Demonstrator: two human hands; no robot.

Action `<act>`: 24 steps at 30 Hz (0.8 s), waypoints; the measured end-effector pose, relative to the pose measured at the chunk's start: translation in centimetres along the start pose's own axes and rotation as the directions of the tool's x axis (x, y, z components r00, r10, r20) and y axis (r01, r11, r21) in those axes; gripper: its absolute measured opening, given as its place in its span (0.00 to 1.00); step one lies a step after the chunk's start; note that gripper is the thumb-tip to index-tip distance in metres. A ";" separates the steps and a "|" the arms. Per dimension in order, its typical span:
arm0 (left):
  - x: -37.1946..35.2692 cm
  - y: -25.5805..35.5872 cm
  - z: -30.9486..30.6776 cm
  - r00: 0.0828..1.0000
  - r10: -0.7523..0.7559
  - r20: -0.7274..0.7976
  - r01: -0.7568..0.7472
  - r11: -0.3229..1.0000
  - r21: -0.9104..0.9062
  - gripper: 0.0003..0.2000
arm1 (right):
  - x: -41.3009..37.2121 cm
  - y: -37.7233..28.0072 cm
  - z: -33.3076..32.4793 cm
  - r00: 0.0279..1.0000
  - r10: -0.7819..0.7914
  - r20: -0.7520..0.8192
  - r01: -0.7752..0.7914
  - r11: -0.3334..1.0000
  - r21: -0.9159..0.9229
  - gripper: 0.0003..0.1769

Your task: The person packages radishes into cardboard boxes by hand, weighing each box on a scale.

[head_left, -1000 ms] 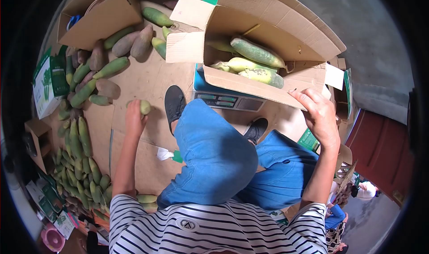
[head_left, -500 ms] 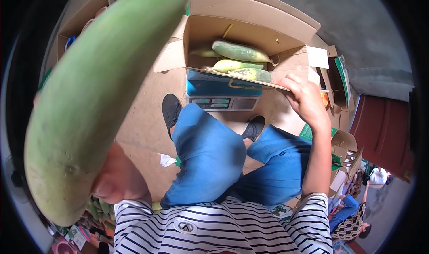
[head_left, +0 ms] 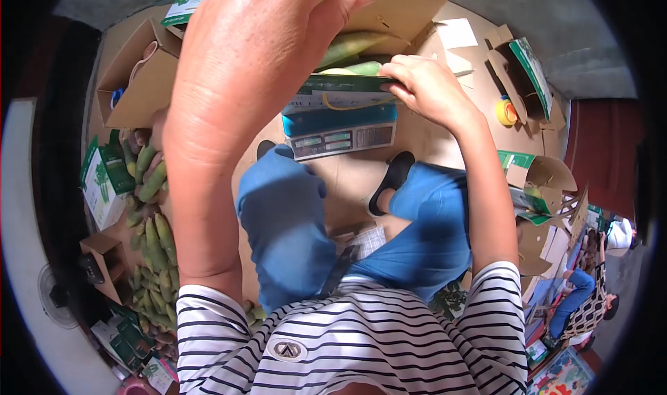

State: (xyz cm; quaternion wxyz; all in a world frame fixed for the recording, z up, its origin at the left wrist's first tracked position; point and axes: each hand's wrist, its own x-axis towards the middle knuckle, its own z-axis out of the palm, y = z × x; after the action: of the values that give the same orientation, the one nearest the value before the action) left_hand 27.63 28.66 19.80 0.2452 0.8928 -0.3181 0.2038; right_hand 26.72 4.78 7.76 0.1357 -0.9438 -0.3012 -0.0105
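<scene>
My left hand (head_left: 253,61) is raised close to the camera, thumb stretched to the right. Its other fingers run out of the top of the view, and no gourd shows in it. The hand covers the left side of an opened cardboard box (head_left: 340,84). Inside lie long green gourds (head_left: 353,47), partly hidden behind the box's front wall. My right hand (head_left: 427,89) pinches the top edge of that wall near its right end, fingers inside and thumb outside. The box rests on a blue and grey digital scale (head_left: 340,141).
Heaped gourds (head_left: 156,245) lie on the floor at left, beside a white-green carton (head_left: 104,179). Another open carton (head_left: 139,75) stands upper left. A roll of yellow tape (head_left: 506,111) and opened cartons (head_left: 538,179) lie at right. Another person (head_left: 583,305) is at far right.
The large green gourd held up by my left hand has gone from the foreground; that hand has moved up and right over the box. My right hand stays on the box edge.
</scene>
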 end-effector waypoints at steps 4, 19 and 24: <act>-0.6 2.0 -0.3 0.992 0.108 0.067 -0.113 0.991 0.071 0.13 | 0.2 0.7 0.6 0.989 -0.037 -0.143 0.029 0.998 -0.055 0.08; -3.7 -2.3 9.3 0.936 -0.147 0.319 0.042 0.949 0.313 0.32 | -2.3 1.0 -2.4 0.983 0.174 -0.055 -0.179 0.979 -0.103 0.22; -3.0 -2.1 9.2 0.850 -0.253 0.462 0.092 0.935 0.342 0.32 | -2.4 1.1 -4.3 0.933 0.032 -0.359 -0.056 0.997 -0.057 0.11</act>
State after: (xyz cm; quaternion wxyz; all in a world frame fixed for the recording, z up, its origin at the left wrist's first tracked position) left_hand 28.80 26.28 10.24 0.0303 0.9671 -0.2524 -0.0098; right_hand 25.71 1.42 11.36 0.1568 -0.9366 -0.2499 -0.1890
